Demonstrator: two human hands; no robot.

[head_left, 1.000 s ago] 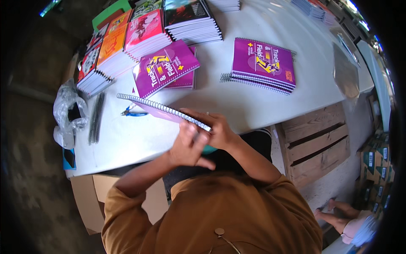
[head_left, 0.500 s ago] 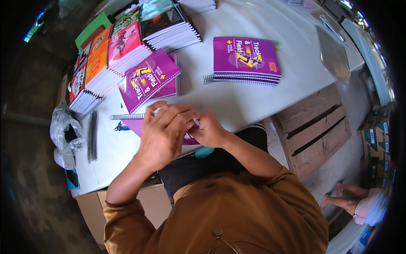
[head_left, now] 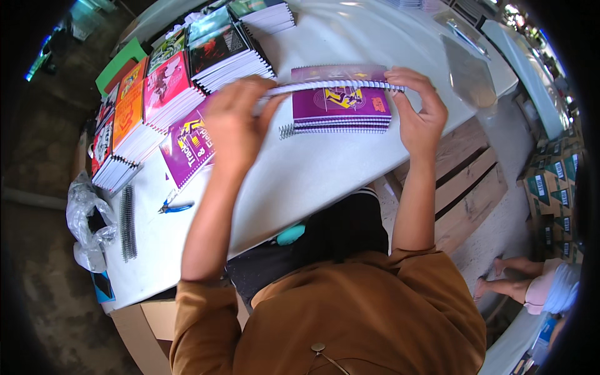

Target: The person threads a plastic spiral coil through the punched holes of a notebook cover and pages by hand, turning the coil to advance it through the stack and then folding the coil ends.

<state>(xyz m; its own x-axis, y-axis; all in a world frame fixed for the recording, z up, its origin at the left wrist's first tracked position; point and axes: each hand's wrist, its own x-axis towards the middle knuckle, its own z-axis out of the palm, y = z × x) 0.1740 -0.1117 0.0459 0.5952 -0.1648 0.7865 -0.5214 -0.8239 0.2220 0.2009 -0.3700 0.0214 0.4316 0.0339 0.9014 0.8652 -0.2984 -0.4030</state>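
Left hand: the left hand (head_left: 234, 125) is closed around the left end of a spiral-bound notebook (head_left: 337, 84), fingers curled over its wire spine.
Right hand: the right hand (head_left: 420, 115) pinches the right end of the same notebook, fingertips on the spine, thumb underneath.
Notebook: held edge-on between both hands, above the table (head_left: 325, 169), right over the purple stack.
Purple stack: a pile of purple spiral notebooks (head_left: 342, 109) lies flat just under the held one, wire bindings facing the person.
Second purple pile: another purple-covered pile (head_left: 186, 147) sits to the left, partly hidden by the left forearm.
Coloured stacks: pink, orange and dark-covered stacks (head_left: 162, 94) line the far left edge of the table.
Loose bits: a black spiral coil (head_left: 128, 222) and small blue-handled pliers (head_left: 175, 206) lie near the left corner, beside a crumpled clear plastic bag (head_left: 87, 225).
Right of the table: a wooden crate (head_left: 469, 187) stands close by.
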